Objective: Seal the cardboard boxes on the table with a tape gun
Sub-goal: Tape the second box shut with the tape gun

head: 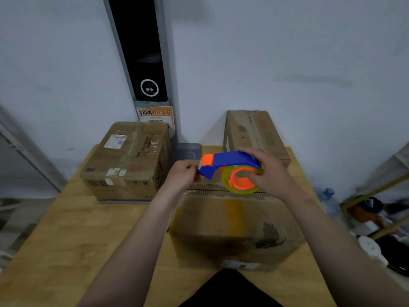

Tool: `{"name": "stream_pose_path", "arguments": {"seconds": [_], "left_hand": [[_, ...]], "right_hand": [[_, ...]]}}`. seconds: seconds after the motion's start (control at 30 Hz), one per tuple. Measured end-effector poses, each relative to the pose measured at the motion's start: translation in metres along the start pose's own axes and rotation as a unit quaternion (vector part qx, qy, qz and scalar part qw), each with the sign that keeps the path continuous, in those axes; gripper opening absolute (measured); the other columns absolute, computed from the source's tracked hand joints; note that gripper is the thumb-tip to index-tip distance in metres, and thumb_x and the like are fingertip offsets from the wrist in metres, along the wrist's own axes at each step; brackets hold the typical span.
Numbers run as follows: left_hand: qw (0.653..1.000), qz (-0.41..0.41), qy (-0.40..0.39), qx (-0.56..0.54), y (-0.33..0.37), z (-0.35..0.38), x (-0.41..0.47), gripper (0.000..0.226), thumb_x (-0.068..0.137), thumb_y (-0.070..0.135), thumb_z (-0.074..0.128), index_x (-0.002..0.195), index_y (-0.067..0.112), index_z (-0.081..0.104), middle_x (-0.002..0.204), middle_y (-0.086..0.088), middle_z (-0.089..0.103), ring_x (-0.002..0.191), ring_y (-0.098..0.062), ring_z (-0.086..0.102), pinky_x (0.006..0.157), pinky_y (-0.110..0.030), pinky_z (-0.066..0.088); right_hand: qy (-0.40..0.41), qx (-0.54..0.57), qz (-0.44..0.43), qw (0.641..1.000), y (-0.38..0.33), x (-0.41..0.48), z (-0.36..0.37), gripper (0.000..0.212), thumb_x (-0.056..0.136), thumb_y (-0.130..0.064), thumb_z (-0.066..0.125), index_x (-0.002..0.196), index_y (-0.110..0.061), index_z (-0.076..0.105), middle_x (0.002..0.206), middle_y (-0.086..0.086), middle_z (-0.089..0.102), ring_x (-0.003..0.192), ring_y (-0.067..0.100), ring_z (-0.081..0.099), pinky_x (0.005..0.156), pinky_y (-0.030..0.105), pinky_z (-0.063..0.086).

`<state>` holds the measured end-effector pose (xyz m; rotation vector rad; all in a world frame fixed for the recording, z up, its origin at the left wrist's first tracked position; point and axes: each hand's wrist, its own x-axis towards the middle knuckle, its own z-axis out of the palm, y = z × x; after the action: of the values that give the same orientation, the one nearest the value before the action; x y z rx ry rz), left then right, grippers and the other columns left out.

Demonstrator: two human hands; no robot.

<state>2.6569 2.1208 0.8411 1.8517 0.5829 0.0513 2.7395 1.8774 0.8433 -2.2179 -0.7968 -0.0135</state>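
Note:
A blue and orange tape gun (230, 168) with a clear tape roll hangs over the far edge of the nearest cardboard box (234, 227). My right hand (267, 173) grips the gun by its roll end. My left hand (184, 175) pinches at the gun's orange nose, apparently on the tape end, though the tape itself is too faint to see. A taped box (128, 160) with labels stands at the back left. A narrow box (254, 131) stands at the back right against the wall.
The boxes rest on a wooden table (77, 240). A black panel (141, 52) runs up the wall behind. A water bottle (329, 202) and a cluttered rack (380, 218) sit off the table's right edge.

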Motion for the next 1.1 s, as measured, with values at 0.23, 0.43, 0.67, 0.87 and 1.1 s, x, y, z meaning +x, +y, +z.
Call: {"name": "stream_pose_path", "arguments": {"seconds": [0.23,0.43,0.67,0.87,1.1], "left_hand": [[0.999,0.013,-0.003,-0.044,-0.013,-0.002,-0.005,0.033,0.109,0.017,0.046,0.087,0.009,0.068,0.067,-0.004,0.067,0.064,-0.018,0.066,0.061,-0.030,0.056],[0.997,0.006,0.071,-0.024,-0.044,-0.043,0.006,0.035,0.105,0.029,0.057,0.081,0.008,0.072,0.070,-0.006,0.072,0.076,-0.025,0.070,0.082,-0.049,0.061],[0.991,-0.024,0.114,-0.069,-0.079,-0.054,0.006,0.034,0.103,0.030,0.060,0.079,0.009,0.071,0.064,-0.002,0.069,0.070,-0.024,0.068,0.081,-0.051,0.060],[0.985,-0.057,0.126,-0.101,-0.101,-0.049,0.011,0.040,0.097,0.034,0.071,0.067,0.009,0.069,0.063,-0.005,0.066,0.068,-0.023,0.063,0.071,-0.042,0.057],[0.986,-0.046,0.140,-0.074,-0.130,-0.043,0.014,0.043,0.097,0.039,0.068,0.064,0.011,0.069,0.056,0.001,0.064,0.062,-0.016,0.059,0.066,-0.036,0.048]], "right_hand": [[0.023,-0.003,0.003,1.000,0.002,-0.005,0.007,0.079,0.077,-0.003,0.065,0.139,-0.049,0.046,0.130,-0.018,0.055,0.115,0.012,0.056,0.093,0.043,0.053],[0.064,-0.021,0.010,0.998,0.016,-0.008,0.001,0.079,0.074,0.007,0.060,0.134,-0.044,0.050,0.129,-0.014,0.054,0.119,0.013,0.053,0.095,0.044,0.051],[0.053,-0.056,-0.020,0.997,0.013,-0.012,0.021,0.075,0.074,0.006,0.064,0.137,-0.033,0.052,0.126,-0.008,0.058,0.113,0.015,0.054,0.092,0.039,0.051],[0.054,-0.008,-0.006,0.999,0.012,-0.009,0.038,0.077,0.075,0.014,0.061,0.136,-0.033,0.055,0.127,-0.005,0.057,0.116,0.017,0.054,0.096,0.041,0.051],[0.045,0.047,0.011,0.998,0.014,-0.014,0.050,0.087,0.079,0.018,0.053,0.141,-0.043,0.050,0.138,-0.008,0.049,0.131,0.015,0.046,0.101,0.038,0.046]]}}
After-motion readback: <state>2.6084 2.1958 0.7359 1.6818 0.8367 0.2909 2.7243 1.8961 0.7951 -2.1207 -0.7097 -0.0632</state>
